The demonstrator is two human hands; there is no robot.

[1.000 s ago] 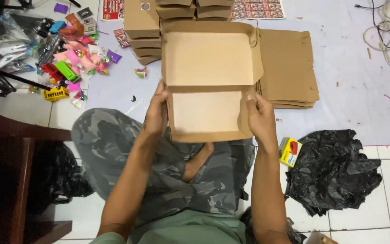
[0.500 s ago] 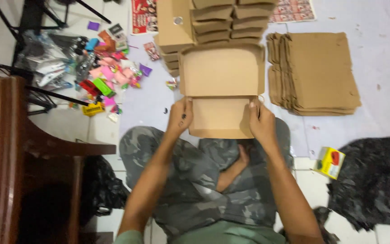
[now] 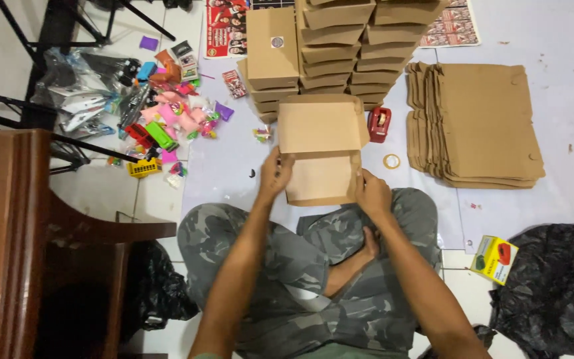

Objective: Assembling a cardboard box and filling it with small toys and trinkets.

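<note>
Between the person's knees, the left hand (image 3: 275, 178) and the right hand (image 3: 372, 194) each clasp a side wall of a brown cardboard box (image 3: 320, 176), fingers curled over the edges and thumbs outside; both grips are closed on the card. The box rests at the edge of the lap, just in front of the crossed legs, with its lid flap (image 3: 319, 126) standing open and tilted away. Its walls look already folded up, so I judge the shaping nearly done, with the lid not yet closed. Nothing can be seen inside it; the bottom shows as bare card.

Beyond it, stacks of finished boxes (image 3: 337, 50) stand closed, so their contents cannot be told. Right of them lies a pile of flat blanks (image 3: 483, 123), so much work seems left. A red tape dispenser (image 3: 379, 123) and a tape ring (image 3: 391, 161) lie between, and a heap of small toys (image 3: 167, 123) sits to the left.
</note>
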